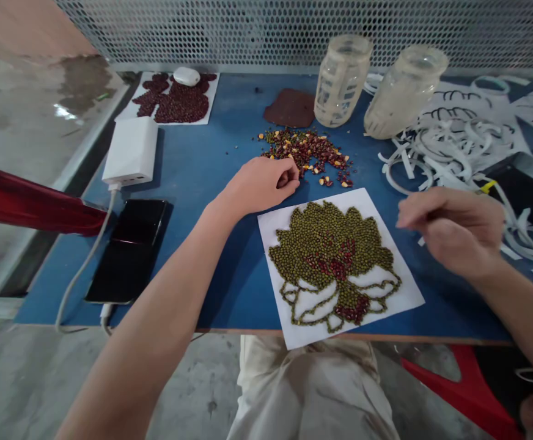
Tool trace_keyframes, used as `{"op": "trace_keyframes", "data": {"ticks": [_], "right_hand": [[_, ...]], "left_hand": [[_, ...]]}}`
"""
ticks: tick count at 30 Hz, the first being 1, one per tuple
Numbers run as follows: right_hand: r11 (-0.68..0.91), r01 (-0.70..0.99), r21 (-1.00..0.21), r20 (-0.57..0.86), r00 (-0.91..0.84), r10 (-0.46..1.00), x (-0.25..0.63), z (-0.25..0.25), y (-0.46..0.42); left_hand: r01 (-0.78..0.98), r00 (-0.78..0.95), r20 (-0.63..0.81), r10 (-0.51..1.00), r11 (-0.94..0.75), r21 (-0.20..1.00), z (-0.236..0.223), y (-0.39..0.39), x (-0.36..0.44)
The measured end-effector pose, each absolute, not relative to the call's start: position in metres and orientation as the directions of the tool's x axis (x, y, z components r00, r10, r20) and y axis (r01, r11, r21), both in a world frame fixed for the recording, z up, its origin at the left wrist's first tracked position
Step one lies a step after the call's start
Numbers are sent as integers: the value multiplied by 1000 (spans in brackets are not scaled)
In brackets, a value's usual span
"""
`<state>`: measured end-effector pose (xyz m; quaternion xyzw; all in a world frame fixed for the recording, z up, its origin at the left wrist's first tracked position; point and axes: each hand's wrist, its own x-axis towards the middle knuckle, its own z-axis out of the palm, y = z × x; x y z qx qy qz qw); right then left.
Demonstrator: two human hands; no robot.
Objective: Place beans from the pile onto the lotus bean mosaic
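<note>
A white sheet (pixel 399 293) lies at the near edge of the blue table (pixel 211 171), bearing a lotus picture (pixel 335 260) made of green beans with patches of red beans. My left hand (pixel 261 183) rests curled on the table just left of a loose pile of mixed beans (pixel 307 153), its fingertips pinched together at the pile's edge; what they hold is hidden. My right hand (pixel 454 226) hovers right of the sheet, blurred, fingers drawn together and pointing left.
Two clear jars (pixel 342 79) (pixel 404 91) stand at the back. White paper strips (pixel 459 153) litter the right side. A white charger (pixel 131 150), a black phone (pixel 129 247), a second red-bean sheet (pixel 175 101) and a brown patch (pixel 291 107) lie to the left and back.
</note>
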<state>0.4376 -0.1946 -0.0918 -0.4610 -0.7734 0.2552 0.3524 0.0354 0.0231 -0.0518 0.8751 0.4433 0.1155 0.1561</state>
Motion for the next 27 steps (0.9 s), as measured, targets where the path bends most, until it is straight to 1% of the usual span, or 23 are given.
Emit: {"op": "trace_keyframes", "data": {"ticks": [2,3,4,8,12,14,17,19,21,23,25,27], "right_hand": [[488,546,-681,363,-327,872,384,-57,-111],[520,543,-659,387,-348,854,367,-47,-87],[513,558,-652,364,-363,858,357,-41,-74],[456,640,-619,324,-320,890,359,-47,-78],[458,696,-552,346,-308,886,368,-56,-82],[498,684,-533,355,-354,865,367,-56,-79],[604,615,-507,329,-510,795,359,-52,-78],[661,565,-494,281,-616,736,350,-45,-81],[674,559,-483,210,-673,709,336,-35,-84],[655,587,-475,82,-712,698,318,-24,-85],[629,626,-460,-82,-736,672,299,-11,-83],[606,676,-418,-223,-723,654,282,1,-79]], "left_hand": [[753,558,80,826,-545,369,-52,21,39],[760,548,86,832,-538,365,-51,20,41],[766,540,89,837,-532,360,-51,20,42],[785,529,71,846,-519,339,-49,19,46],[793,523,63,850,-512,331,-48,21,48],[797,514,73,855,-507,327,-49,22,49],[789,530,93,843,-530,313,-52,23,50],[775,551,105,828,-554,303,-52,24,50],[763,571,106,814,-573,299,-51,24,49],[750,590,98,801,-589,300,-49,26,47],[735,612,91,786,-607,303,-48,28,45],[722,627,89,774,-620,307,-48,29,43]]}}
